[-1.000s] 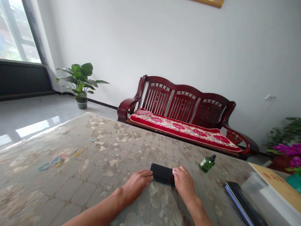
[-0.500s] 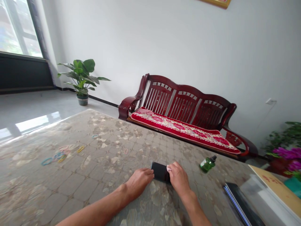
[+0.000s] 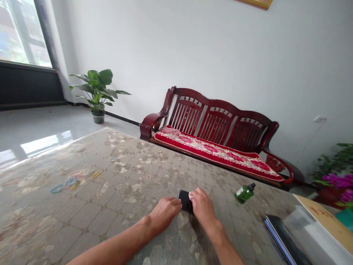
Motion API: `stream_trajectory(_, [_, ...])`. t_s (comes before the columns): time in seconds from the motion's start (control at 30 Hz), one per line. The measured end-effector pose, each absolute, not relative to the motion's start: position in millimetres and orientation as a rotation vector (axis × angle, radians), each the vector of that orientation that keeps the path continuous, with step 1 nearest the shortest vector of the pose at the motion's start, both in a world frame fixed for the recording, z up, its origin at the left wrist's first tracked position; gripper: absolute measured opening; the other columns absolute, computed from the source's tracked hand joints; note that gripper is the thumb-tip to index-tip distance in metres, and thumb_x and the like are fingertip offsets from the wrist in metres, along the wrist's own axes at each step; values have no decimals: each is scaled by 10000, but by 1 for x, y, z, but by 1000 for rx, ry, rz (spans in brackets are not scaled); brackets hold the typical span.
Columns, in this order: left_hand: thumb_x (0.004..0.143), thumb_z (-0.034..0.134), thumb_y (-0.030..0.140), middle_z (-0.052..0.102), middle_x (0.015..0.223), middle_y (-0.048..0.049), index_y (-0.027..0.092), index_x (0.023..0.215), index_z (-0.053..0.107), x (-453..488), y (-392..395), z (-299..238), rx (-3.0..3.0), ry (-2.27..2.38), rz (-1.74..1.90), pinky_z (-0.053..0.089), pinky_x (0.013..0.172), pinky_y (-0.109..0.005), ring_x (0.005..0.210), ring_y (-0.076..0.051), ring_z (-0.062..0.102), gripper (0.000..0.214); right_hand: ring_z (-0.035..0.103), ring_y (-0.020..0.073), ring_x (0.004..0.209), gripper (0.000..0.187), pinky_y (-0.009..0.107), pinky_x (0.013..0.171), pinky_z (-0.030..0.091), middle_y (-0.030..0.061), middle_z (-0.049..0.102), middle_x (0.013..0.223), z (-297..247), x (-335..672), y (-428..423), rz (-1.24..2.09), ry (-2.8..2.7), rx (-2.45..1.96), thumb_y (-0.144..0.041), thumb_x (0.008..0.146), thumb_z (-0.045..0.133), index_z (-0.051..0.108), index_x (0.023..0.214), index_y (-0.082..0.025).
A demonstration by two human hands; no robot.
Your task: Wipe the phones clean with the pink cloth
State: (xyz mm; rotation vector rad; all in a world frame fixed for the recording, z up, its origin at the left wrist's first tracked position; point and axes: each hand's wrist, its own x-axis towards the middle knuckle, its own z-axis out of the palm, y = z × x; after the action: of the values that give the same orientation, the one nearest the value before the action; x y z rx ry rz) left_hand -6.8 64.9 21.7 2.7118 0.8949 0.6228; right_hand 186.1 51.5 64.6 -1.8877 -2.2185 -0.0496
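A black phone (image 3: 184,198) lies flat on the patterned table (image 3: 116,191). My left hand (image 3: 165,211) rests at its left end, fingertips curled against the edge and holding it still. My right hand (image 3: 202,208) covers most of the phone, fingers pressed down on a small white pad (image 3: 191,197) against the screen. Only the phone's left part shows between the two hands.
A small green bottle (image 3: 244,192) lies to the right. Several coloured rubber bands (image 3: 70,182) are scattered at the left. A dark tablet (image 3: 285,241) and a wooden board (image 3: 322,221) sit at the right edge. A red wooden bench (image 3: 215,136) and potted plant (image 3: 96,92) stand behind.
My right hand has slid left across the phone with the white pad, covering more of the screen. My left hand has stayed at the phone's left end.
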Motion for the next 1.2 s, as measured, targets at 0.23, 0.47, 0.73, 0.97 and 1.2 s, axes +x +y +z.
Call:
stream_trajectory(0.23, [952, 434, 120, 704, 1023, -80, 179, 986, 657, -5, 64, 24, 2775, 952, 474, 506, 873, -284, 926, -202, 655, 233, 598, 149, 839, 266, 233, 708, 354, 30, 635, 898, 65, 217, 37, -60, -2081, -2042, -118, 943, 464, 692, 845, -216])
stream_trajectory(0.47, [938, 449, 89, 700, 1002, -81, 160, 943, 647, -2, 63, 25, 2819, 990, 426, 515, 837, -290, 884, -205, 658, 210, 589, 145, 858, 266, 228, 737, 353, 24, 629, 895, 61, 190, 39, -49, -2150, -1926, -127, 956, 452, 677, 848, -218])
stream_trajectory(0.73, [914, 504, 91, 690, 1017, -87, 165, 956, 634, -3, 62, 24, 2793, 981, 463, 508, 843, -299, 897, -218, 658, 155, 604, 159, 849, 263, 237, 722, 361, 36, 642, 896, 63, 224, 29, -95, -2041, -2077, -110, 941, 464, 688, 851, -215])
stream_trajectory(0.97, [923, 462, 74, 704, 1025, -91, 156, 961, 653, -2, 61, 28, 2830, 1017, 374, 524, 827, -296, 891, -214, 666, 211, 597, 151, 878, 263, 224, 759, 360, 26, 637, 893, 58, 180, 31, -75, -2159, -1887, -121, 955, 452, 681, 879, -226])
stream_trajectory(1.2, [904, 481, 67, 694, 1085, -92, 150, 988, 651, -2, 59, 34, 2839, 1032, 301, 526, 844, -300, 930, -227, 662, 206, 601, 163, 839, 255, 237, 717, 361, 28, 630, 867, 63, 227, 13, -73, -2061, -2012, -120, 935, 471, 685, 845, -223])
